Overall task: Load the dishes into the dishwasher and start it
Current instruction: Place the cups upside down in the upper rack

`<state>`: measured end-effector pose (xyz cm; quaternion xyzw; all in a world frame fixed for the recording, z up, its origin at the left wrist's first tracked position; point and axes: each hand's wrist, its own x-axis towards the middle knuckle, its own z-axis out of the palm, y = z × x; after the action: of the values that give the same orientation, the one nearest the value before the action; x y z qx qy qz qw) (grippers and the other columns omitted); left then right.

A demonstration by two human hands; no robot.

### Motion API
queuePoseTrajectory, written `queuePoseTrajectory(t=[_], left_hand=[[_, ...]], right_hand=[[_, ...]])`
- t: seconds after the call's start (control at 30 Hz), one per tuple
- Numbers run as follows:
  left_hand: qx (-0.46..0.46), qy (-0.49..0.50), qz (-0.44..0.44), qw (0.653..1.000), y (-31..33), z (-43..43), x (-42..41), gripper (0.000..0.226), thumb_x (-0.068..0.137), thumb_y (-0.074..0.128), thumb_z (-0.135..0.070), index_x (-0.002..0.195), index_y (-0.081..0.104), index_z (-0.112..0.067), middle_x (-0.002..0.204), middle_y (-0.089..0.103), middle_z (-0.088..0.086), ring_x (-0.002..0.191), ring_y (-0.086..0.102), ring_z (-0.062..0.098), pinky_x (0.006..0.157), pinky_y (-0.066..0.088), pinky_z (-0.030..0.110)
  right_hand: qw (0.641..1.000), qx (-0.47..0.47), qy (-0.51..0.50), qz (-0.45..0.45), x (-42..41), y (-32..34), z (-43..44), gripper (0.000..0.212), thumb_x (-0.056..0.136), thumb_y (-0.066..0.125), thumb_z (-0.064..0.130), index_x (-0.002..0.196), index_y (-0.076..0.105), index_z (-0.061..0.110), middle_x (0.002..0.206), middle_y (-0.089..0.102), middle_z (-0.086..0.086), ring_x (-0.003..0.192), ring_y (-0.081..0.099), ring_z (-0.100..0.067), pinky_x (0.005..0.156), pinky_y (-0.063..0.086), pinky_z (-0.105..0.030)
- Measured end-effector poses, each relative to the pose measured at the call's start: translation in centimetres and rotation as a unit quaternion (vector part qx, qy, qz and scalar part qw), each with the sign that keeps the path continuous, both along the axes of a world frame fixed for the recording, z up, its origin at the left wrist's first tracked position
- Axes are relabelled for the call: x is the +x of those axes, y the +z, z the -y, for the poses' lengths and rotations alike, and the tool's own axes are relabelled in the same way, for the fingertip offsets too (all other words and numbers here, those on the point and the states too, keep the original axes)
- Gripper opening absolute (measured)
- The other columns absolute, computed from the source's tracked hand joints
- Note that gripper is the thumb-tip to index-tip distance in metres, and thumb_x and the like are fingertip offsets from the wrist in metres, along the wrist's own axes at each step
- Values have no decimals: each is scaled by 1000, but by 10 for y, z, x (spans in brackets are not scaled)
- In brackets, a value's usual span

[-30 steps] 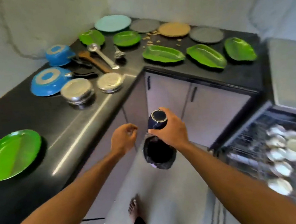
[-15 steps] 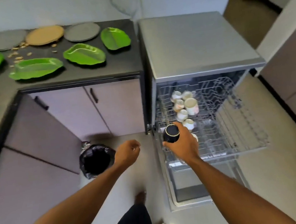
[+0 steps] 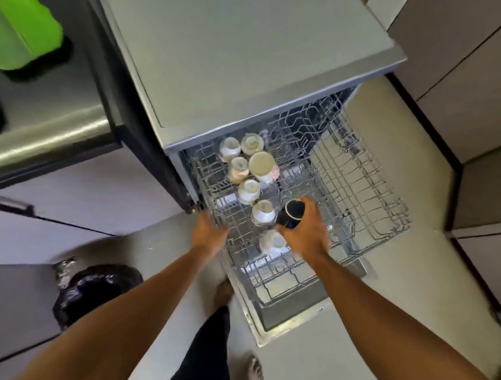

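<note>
Seen from above: a person stands at an open dishwasher (image 3: 255, 45), its upper rack (image 3: 372, 205) pulled out over the lowered door (image 3: 291, 320). The right hand (image 3: 308, 236) holds a small dark cup (image 3: 290, 215), fingers curled round its side. The cup is tilted low over the middle of the rack, just beside a row of white cups (image 3: 263, 212) standing upside down along the rack's left part. The left hand (image 3: 208, 232) is at the rack's left edge; motion blur hides whether its fingers grip the wire or only rest against it.

The likeliest mishap is a knock. The dark cup is so close to the nearest white cup that a hurried set-down could clink them together and chip a rim. If it is let go while tilted, it could fall onto its side between the prongs. A push on the rack could also roll it and rattle the whole row.

The rack is thin grey wire in an open grid with upright prongs. The white cups are rounded and glossy, probably ceramic. The dark cup is smooth and shiny, with a pale ring around the end facing the camera. The dishwasher's top is flat, matt grey metal. To the left, a dark polished tabletop (image 3: 39, 99) carries bright green, leaf-shaped plates (image 3: 11, 30).
</note>
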<state>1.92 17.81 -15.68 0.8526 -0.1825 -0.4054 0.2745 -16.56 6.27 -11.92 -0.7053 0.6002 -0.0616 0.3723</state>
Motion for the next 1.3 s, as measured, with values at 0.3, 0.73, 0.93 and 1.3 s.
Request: queuePoseTrajectory(t=[0.3, 0.73, 0.93, 1.3], left_hand=[[-11, 222, 11, 975, -60, 57, 17, 45, 88, 57, -28, 131, 44, -22, 115, 61, 7, 83, 66, 26, 67, 60, 38], [-8, 179, 110, 978, -76, 55, 11, 36, 89, 56, -19, 124, 47, -18, 110, 59, 3, 85, 60, 21, 74, 58, 40], [-9, 170, 121, 978, -85, 53, 11, 33, 87, 56, -12, 119, 49, -14, 104, 57, 4, 74, 51, 11, 66, 50, 28], [-25, 151, 131, 979, -97, 51, 12, 31, 86, 55, -8, 117, 50, -8, 100, 59, 8, 63, 50, 5, 47, 38, 7]], right_hand=[[999, 23, -33, -6, 40, -48, 76, 83, 67, 92, 21, 134, 42, 19, 128, 58, -7, 113, 59, -30, 86, 43, -30], [999, 39, -4, -2, 58, -105, 109, 73, 70, 88, 22, 127, 43, 22, 126, 56, 0, 104, 59, -21, 75, 43, -20], [998, 14, 51, -23, 54, -130, 97, 71, 73, 86, 29, 129, 43, 20, 129, 51, -5, 109, 60, -32, 82, 54, -40], [987, -9, 146, -61, 47, -143, 95, 82, 72, 78, -4, 141, 39, 19, 138, 42, -12, 119, 53, -40, 90, 54, -52]])
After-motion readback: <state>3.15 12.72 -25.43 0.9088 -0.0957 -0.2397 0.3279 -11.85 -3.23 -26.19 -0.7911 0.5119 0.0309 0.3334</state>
